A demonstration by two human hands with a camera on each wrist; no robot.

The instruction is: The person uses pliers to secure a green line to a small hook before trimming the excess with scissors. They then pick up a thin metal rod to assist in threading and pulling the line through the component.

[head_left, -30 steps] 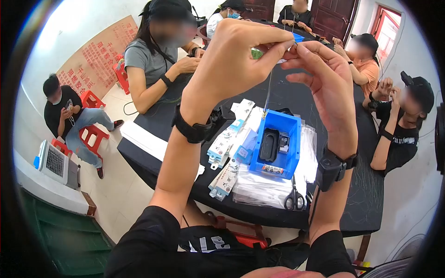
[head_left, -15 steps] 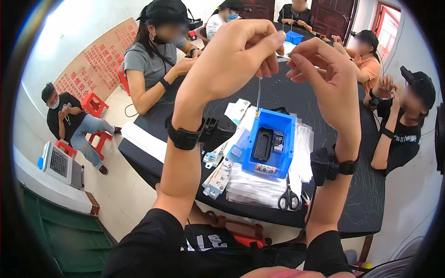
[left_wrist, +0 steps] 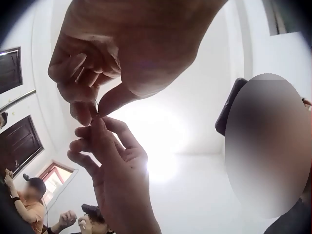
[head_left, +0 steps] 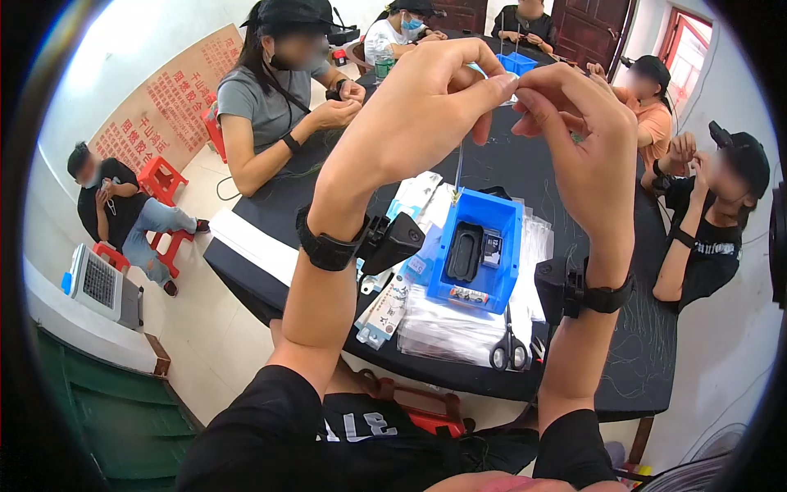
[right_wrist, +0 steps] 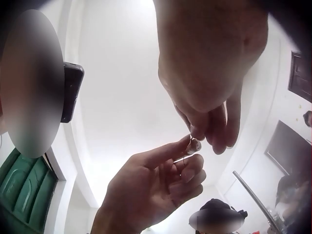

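Note:
Both hands are raised over the table with their fingertips meeting. My left hand point(head_left: 426, 107) bends inward at the wrist, thumb and forefinger pinching a thin line point(left_wrist: 97, 103) that runs between the fingers. Facing it, my right hand point(head_left: 582, 131) pinches at the same spot with thumb and forefinger. Seen from the right wrist, a short bright sliver of the line point(right_wrist: 181, 159) shows beside the fingers of the left hand point(right_wrist: 146, 185); whatever else sits in the pinch is hidden by fingertips. Below stands a blue bin point(head_left: 512, 271) holding a black tray point(head_left: 465, 252) and a small box point(head_left: 491, 248).
Black-handled scissors point(head_left: 508, 348) lie right of the bin on clear plastic bags point(head_left: 451, 332). Printed packets point(head_left: 384, 312) lie to its left. A thin upright rod point(head_left: 459, 168) rises behind it. Loose thin lines point(head_left: 635, 344) litter the black tablecloth point(head_left: 607, 394). Other people sit around the table.
My fingertips were together, drew apart half a second ago, and now meet again. The right hand has moved slightly left to the left hand's fingertips.

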